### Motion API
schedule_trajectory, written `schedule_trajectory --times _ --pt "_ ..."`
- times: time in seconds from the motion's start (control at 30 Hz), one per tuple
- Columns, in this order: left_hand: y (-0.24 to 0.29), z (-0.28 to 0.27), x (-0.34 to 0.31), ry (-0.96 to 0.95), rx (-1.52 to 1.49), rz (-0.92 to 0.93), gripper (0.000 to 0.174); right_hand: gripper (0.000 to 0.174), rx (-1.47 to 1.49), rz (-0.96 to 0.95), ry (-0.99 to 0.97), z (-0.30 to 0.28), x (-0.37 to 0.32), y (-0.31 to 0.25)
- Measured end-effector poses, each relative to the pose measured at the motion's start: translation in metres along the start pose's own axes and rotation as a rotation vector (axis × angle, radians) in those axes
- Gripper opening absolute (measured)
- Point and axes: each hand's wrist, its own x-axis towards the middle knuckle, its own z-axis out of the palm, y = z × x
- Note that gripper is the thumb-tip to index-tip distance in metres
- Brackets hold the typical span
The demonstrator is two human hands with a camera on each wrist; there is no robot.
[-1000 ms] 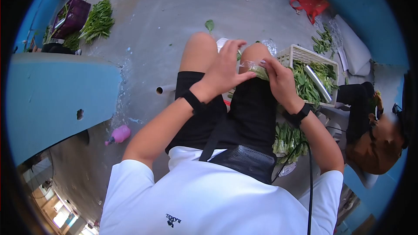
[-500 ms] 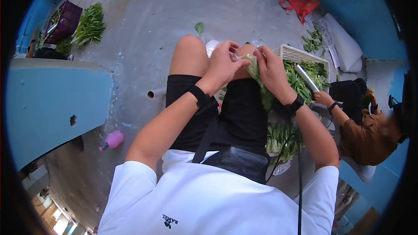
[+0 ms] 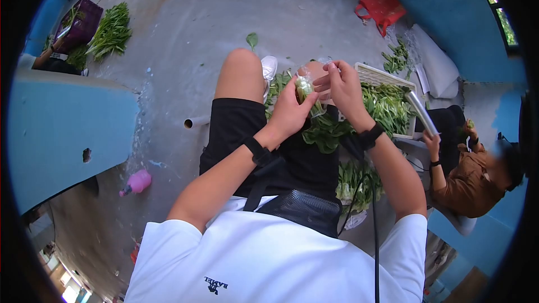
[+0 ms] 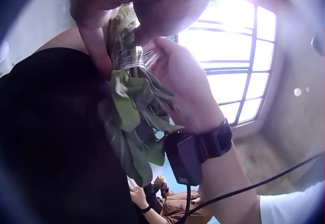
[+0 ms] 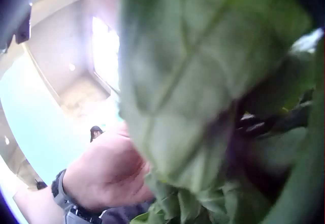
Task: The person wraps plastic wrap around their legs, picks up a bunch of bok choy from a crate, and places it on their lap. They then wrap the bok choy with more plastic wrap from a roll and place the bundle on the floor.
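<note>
Gray floor all around, and two hands busy with a bunch of leafy greens.

Over the lap in black shorts, the left hand is closed around the pale stems, and the leaves hang down. Clear film goes around the stems. The right hand is just beside, and its bent fingers seem to pinch the film, but that spot is hard to see. Near it, a white crate holds more greens. Another person in a brown top touches a shiny silver roll.
</note>
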Motion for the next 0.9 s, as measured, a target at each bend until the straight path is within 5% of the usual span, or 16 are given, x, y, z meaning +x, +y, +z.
schedule_trajectory --times 0.13,0.37,0.57,0.63,0.9 --pt "0.009 0.009 -0.012 0.038 0.3 0.107 0.083 0.028 0.092 0.176 0.019 -0.008 0.011 0.007" --pt "0.014 0.011 -0.01 0.004 0.421 0.058 0.079 0.027 0.022 0.181 -0.031 -0.009 0.018 -0.003" --pt "0.03 0.014 -0.001 -0.019 0.441 0.069 0.07 0.028 -0.144 0.055 -0.068 -0.007 0.015 -0.011" --pt "0.045 0.014 0.001 -0.042 0.473 -0.062 0.073 0.025 -0.262 -0.147 -0.024 -0.004 0.011 -0.009" --pt "0.023 0.005 0.003 -0.003 0.299 0.035 0.068 0.022 -0.478 -0.475 -0.13 -0.01 -0.032 -0.014"
